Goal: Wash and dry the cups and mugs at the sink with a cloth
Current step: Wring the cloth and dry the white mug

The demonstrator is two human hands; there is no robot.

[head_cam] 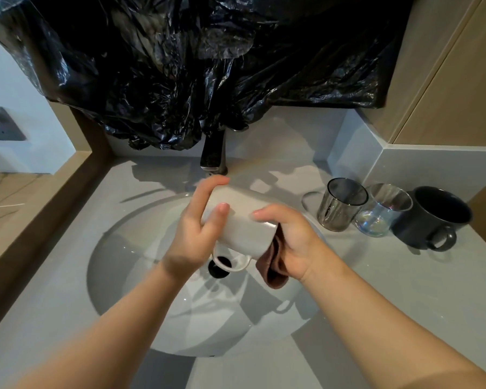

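White ceramic mug [236,220] gripped in left hand [194,234], brown cloth [272,265] pinched in right hand [292,242]; likely mid-wipe; smoky glass [343,206], clear glass [385,211], black mug [432,217] at right pending.

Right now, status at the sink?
Left hand grips white mug over sink. Right hand holds brown cloth at its rim. Nothing blocking.
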